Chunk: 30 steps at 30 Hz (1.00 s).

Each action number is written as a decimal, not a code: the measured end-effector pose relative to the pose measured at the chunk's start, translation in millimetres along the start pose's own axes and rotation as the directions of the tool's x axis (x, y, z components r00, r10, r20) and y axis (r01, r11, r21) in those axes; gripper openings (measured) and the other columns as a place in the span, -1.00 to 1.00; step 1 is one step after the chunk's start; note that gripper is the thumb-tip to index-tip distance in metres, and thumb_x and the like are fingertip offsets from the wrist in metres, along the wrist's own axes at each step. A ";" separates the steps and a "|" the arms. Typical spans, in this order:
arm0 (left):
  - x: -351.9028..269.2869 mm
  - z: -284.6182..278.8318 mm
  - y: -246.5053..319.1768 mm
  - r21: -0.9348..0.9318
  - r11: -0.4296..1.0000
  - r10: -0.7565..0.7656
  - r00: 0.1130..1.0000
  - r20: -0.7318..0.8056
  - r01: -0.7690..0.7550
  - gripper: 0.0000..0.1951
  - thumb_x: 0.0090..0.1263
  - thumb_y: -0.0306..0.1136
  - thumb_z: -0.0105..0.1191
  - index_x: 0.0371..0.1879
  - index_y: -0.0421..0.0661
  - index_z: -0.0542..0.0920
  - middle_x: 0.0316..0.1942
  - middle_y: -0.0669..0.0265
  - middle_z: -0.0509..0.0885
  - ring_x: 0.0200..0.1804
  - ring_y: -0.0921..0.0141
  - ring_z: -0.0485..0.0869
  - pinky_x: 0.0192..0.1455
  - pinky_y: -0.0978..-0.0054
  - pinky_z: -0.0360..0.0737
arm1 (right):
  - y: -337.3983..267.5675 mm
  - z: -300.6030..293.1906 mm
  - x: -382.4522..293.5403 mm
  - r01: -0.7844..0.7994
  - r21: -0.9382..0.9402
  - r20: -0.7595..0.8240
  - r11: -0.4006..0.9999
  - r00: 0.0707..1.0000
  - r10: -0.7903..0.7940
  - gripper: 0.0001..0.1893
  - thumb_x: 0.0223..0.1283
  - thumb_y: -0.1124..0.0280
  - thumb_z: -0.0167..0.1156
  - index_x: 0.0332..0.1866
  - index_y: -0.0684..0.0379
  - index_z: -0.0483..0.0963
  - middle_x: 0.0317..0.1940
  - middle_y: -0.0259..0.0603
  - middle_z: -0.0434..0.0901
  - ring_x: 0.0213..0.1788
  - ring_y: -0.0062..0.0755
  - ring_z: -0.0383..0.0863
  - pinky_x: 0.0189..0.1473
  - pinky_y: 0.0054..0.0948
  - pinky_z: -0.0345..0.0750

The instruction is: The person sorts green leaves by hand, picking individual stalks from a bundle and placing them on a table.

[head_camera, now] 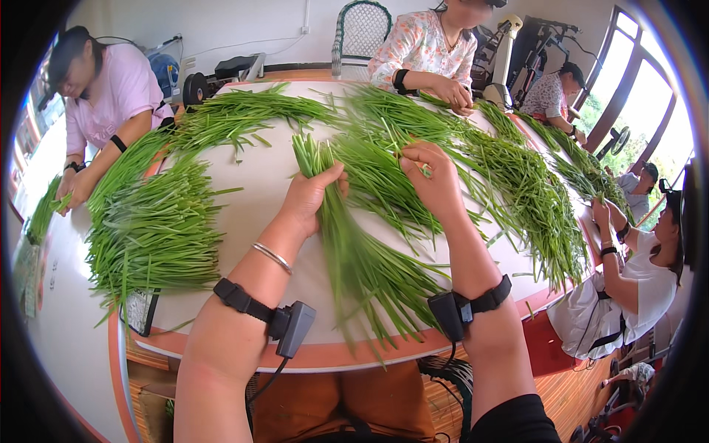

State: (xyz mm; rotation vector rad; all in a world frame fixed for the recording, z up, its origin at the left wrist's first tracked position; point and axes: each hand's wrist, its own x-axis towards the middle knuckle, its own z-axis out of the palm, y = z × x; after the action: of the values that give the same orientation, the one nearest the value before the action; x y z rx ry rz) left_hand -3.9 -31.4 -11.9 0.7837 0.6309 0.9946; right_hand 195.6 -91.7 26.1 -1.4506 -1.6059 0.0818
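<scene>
My left hand (318,196) is closed around a bunch of long green leafy stalks, apparently garlic chives (365,266). Their pale cut ends point away from me, and the leaves fan out towards the table's near edge. To its right, my right hand (432,171) pinches a thin stalk (394,145) between thumb and fingertips, above a loose pile of the same greens (382,188). A large, neatly aligned heap (160,227) lies to the left of my left hand. Each of my forearms wears a black strap with a small box.
More greens lie along the far side (249,113) and right side (526,194) of the white table (249,232) with its pink rim. Co-workers handle greens at the left (111,99), far side (426,55) and right (637,266). A dark-framed card or board (141,313) lies under the left heap.
</scene>
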 end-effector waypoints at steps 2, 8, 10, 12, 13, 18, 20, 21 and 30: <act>-0.9 1.6 0.2 0.008 1.000 -0.005 1.000 0.004 0.005 -0.81 0.19 -0.31 0.19 -0.32 -0.10 0.51 -0.50 0.36 0.55 -0.46 0.46 0.56 -0.37 0.52 0.56 | -1.9 0.4 -0.5 0.101 0.033 -0.108 0.994 0.989 -0.097 -0.83 0.10 0.43 0.16 -0.23 0.26 0.56 -0.28 -0.13 0.56 -0.21 -0.38 0.55 -0.14 -0.39 0.54; -4.5 5.0 1.7 0.019 1.000 0.010 1.000 0.010 -0.010 -0.78 0.16 -0.33 0.23 -0.30 -0.10 0.51 -0.49 0.37 0.55 -0.46 0.46 0.55 -0.37 0.54 0.55 | 2.4 12.4 -4.3 0.053 0.143 0.054 0.988 0.997 -0.061 -0.85 0.01 0.38 0.22 -0.37 0.24 0.58 -0.45 -0.17 0.59 -0.37 -0.42 0.57 -0.34 -0.43 0.51; -5.8 5.6 2.6 0.039 0.999 0.028 0.997 0.069 -0.031 -0.77 0.15 -0.31 0.24 -0.30 -0.08 0.51 -0.49 0.39 0.54 -0.46 0.47 0.54 -0.37 0.55 0.54 | -10.9 14.5 -8.7 -0.022 0.103 0.210 0.994 0.978 0.000 -0.84 -0.01 0.34 0.24 -0.39 0.22 0.59 -0.52 -0.19 0.58 -0.45 -0.43 0.55 -0.38 -0.44 0.48; -5.3 5.2 2.4 0.052 0.998 0.037 0.996 0.085 -0.041 -0.76 0.14 -0.30 0.25 -0.31 -0.07 0.50 -0.49 0.40 0.53 -0.45 0.47 0.54 -0.37 0.55 0.53 | -19.4 14.4 -11.0 -0.101 -0.018 0.397 0.995 0.913 0.099 -0.77 -0.05 0.23 0.27 -0.45 0.20 0.58 -0.66 -0.21 0.54 -0.61 -0.40 0.49 -0.43 -0.45 0.45; -5.3 5.0 2.3 0.064 0.997 0.047 0.994 0.101 -0.054 -0.75 0.13 -0.29 0.26 -0.31 -0.06 0.50 -0.50 0.40 0.53 -0.45 0.48 0.54 -0.38 0.55 0.52 | -21.9 13.0 -11.3 -0.102 -0.017 0.397 0.995 0.912 0.101 -0.77 -0.05 0.23 0.27 -0.45 0.20 0.58 -0.66 -0.21 0.54 -0.61 -0.40 0.49 -0.43 -0.45 0.45; -6.5 4.5 4.0 0.083 0.996 0.010 0.998 0.055 -0.015 -0.78 0.18 -0.25 0.19 -0.30 -0.05 0.50 -0.49 0.38 0.53 -0.45 0.44 0.55 -0.39 0.52 0.52 | -13.3 12.5 -8.0 -0.116 -0.038 0.313 0.993 0.942 0.122 -0.74 -0.05 0.18 0.29 -0.43 0.20 0.59 -0.58 -0.19 0.57 -0.55 -0.31 0.54 -0.42 -0.42 0.46; -5.8 7.0 5.0 0.032 0.999 -0.025 0.998 0.065 0.023 -0.79 0.26 -0.24 0.07 -0.22 -0.05 0.47 -0.41 0.32 0.58 -0.41 0.40 0.57 -0.32 0.46 0.55 | -2.3 13.1 -6.2 -0.063 -0.071 0.172 0.996 0.982 0.074 -0.73 -0.06 0.18 0.30 -0.40 0.20 0.59 -0.52 -0.16 0.58 -0.51 -0.30 0.55 -0.39 -0.40 0.47; -6.0 7.9 5.5 0.033 0.999 -0.025 0.998 0.062 0.023 -0.79 0.26 -0.24 0.07 -0.22 -0.05 0.47 -0.41 0.32 0.58 -0.41 0.40 0.57 -0.32 0.46 0.55 | 1.9 14.5 -5.8 -0.007 -0.105 0.033 0.994 0.999 0.011 -0.72 -0.07 0.18 0.30 -0.37 0.19 0.59 -0.46 -0.14 0.59 -0.47 -0.28 0.57 -0.37 -0.37 0.48; -1.8 0.9 2.8 -0.009 1.000 -0.018 0.998 0.064 0.019 -0.78 0.28 -0.26 0.05 -0.17 -0.03 0.43 -0.50 0.42 0.50 -0.46 0.50 0.51 -0.32 0.49 0.54 | 18.3 -1.1 -2.9 -0.113 -0.383 0.102 0.917 0.981 0.163 -0.87 -0.04 0.33 0.15 -0.41 0.07 0.61 -0.38 -0.11 0.60 -0.21 -0.11 0.54 -0.14 -0.21 0.44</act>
State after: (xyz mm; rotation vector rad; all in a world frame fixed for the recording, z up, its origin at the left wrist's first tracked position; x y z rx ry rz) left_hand -5.4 -32.3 -8.9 0.7965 0.5772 0.9515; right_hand 209.6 -89.1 14.1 -1.8900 -1.6866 -0.0547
